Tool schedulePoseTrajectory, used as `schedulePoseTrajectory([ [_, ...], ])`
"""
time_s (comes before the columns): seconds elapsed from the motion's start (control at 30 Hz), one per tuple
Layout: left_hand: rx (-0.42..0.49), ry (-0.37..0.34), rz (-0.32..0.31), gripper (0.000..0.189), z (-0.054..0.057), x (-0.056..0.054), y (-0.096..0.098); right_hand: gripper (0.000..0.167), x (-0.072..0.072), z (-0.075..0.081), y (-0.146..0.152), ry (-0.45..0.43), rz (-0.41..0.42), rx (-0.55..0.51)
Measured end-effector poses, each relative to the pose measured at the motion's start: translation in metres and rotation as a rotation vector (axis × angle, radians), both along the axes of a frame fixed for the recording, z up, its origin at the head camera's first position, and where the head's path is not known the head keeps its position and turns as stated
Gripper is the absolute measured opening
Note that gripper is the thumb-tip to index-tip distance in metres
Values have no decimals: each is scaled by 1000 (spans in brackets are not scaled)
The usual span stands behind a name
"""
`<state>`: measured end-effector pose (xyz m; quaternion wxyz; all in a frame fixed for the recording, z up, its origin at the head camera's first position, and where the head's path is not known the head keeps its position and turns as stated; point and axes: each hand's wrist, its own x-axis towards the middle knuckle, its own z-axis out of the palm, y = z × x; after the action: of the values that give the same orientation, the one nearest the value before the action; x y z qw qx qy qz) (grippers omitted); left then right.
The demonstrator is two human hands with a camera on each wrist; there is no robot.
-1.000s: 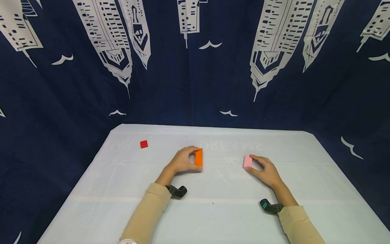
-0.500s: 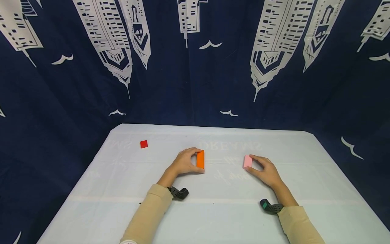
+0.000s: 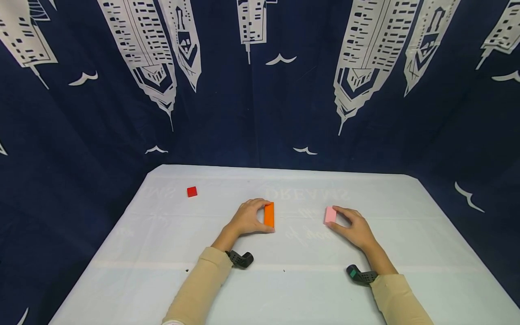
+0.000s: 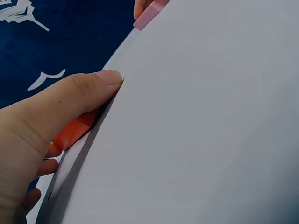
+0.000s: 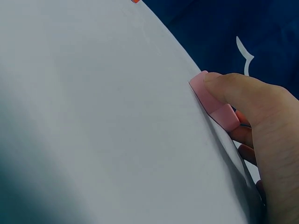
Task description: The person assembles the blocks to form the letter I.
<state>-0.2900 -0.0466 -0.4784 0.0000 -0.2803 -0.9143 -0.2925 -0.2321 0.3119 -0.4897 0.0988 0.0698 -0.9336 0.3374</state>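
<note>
Between the thumb and fingers of my left hand point(image 3: 248, 217) is an orange block point(image 3: 269, 215), pinched at its near and far ends. In the left wrist view the thumb covers much of the orange block point(image 4: 77, 130), which sits at or very near the table surface. Farther right, my right hand point(image 3: 354, 228) pinches a pink block point(image 3: 330, 215) the same way. The right wrist view shows the pink block point(image 5: 215, 102) with the thumb on one end and fingertips at the other. A gap of bare table separates the two blocks.
A small red block point(image 3: 192, 192) lies at the back left of the white table point(image 3: 308, 289). Behind the table hangs a dark blue cloth point(image 3: 260, 99) with white building and bird prints. Black straps with devices point(image 3: 240, 259) sit on both wrists.
My left hand has slid a little to the right and nearer, carrying the orange block towards the pink one. The right hand, pink block and red block have stayed put.
</note>
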Motion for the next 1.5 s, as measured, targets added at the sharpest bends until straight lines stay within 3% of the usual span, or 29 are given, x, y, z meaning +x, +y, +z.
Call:
schedulePoseTrajectory([
  [0.77,-19,75,-5,89,-11,-1,-2,63,0,0,1,15,-30,-22],
  [1.5,11,124,-6,59,-15,-4,-3,63,3,0,-1,38,-85,-31],
])
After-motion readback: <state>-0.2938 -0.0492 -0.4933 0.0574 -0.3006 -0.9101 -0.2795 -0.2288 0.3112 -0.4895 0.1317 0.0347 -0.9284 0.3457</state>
